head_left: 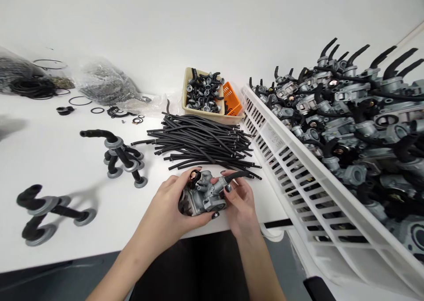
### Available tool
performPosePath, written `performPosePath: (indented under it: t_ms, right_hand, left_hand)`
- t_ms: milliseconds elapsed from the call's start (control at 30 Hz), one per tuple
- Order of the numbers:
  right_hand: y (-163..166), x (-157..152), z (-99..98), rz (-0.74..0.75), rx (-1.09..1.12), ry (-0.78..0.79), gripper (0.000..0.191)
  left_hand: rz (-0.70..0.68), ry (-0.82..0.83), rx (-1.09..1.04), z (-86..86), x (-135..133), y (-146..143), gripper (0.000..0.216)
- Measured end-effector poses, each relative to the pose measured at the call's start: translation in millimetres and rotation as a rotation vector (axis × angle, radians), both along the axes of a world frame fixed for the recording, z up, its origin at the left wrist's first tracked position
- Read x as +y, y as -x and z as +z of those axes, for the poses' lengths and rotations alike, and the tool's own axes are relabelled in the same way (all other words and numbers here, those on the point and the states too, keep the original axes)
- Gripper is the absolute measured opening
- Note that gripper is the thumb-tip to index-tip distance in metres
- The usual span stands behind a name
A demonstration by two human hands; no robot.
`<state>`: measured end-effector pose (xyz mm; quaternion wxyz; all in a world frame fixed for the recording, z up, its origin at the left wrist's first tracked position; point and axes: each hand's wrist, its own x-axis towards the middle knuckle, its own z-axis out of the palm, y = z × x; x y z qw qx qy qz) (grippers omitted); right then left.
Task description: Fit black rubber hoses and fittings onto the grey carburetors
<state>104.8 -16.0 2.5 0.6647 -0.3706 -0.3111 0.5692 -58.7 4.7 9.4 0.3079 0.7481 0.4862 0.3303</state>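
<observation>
A grey metal carburetor (205,195) is held between both hands over the table's front edge. My left hand (170,203) wraps round its left side, thumb along the near face. On the right, my right hand (240,199) grips the fitting where a short black bent hose (237,175) comes out; its thumb presses near the hose's base. Just beyond the hands lies a loose pile of black rubber tubes (202,137). Black bent hoses with grey caps stand in small clusters to the left, one cluster (115,153) farther off and another (46,208) nearer.
A white slatted crate (281,155) full of carburetors with hoses stands at the right. At the back are a cream bin (187,89) of capped hoses, an orange basket (234,98) and a plastic bag (102,82) of small parts. Rubber rings (80,101) lie at the left.
</observation>
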Motion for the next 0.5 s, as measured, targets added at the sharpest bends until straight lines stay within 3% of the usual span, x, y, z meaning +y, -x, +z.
performPosePath:
  t_ms: [500]
  right_hand:
    - [0.8, 2.0, -3.4, -0.065, -0.071, 0.040, 0.027]
  left_hand:
    - [-0.015, -0.050, 0.046, -2.2, 0.7, -1.2, 0.068]
